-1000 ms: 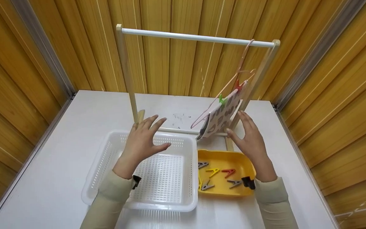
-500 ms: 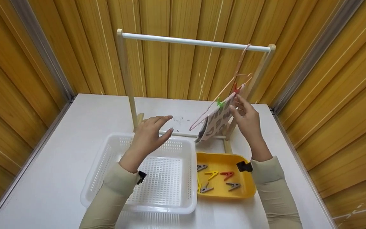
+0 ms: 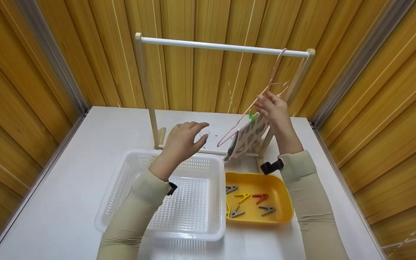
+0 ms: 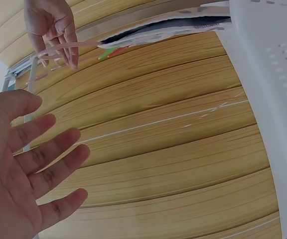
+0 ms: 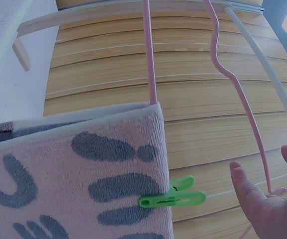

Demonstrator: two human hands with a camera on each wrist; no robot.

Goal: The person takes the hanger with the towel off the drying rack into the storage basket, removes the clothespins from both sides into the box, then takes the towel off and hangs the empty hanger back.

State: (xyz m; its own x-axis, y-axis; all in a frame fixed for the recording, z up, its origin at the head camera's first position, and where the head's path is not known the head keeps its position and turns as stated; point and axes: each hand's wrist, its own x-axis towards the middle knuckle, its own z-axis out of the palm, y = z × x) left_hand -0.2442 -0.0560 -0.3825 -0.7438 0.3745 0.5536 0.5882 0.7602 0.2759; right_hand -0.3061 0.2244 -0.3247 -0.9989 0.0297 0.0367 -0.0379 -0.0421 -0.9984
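Note:
A pink hanger (image 5: pixel 149 50) hangs from the white bar (image 3: pixel 215 46) of a rack, near its right end. Over it is folded a pink towel (image 3: pixel 248 139) with grey marks. A green clothespin (image 5: pixel 176 199) clips the towel; a red clothespin (image 4: pixel 116 51) shows beside it in the left wrist view. My right hand (image 3: pixel 276 112) is at the hanger's upper part, thumb and fingers apart in the right wrist view; whether it touches the hanger I cannot tell. Left of the towel, my left hand (image 3: pixel 182 141) hovers with spread fingers and holds nothing.
A white perforated basket (image 3: pixel 221 202) stands in front of the rack on the white table (image 3: pixel 49 180). Right beside it, a yellow tray (image 3: pixel 288 202) holds several clothespins in grey, yellow and red. Wood-patterned walls (image 3: pixel 175 72) close in the back and sides.
My right hand has risen from beside the towel, past its top edge, to the hanger. My left hand has moved right and slightly up. The towel and clothespins stay on the hanger.

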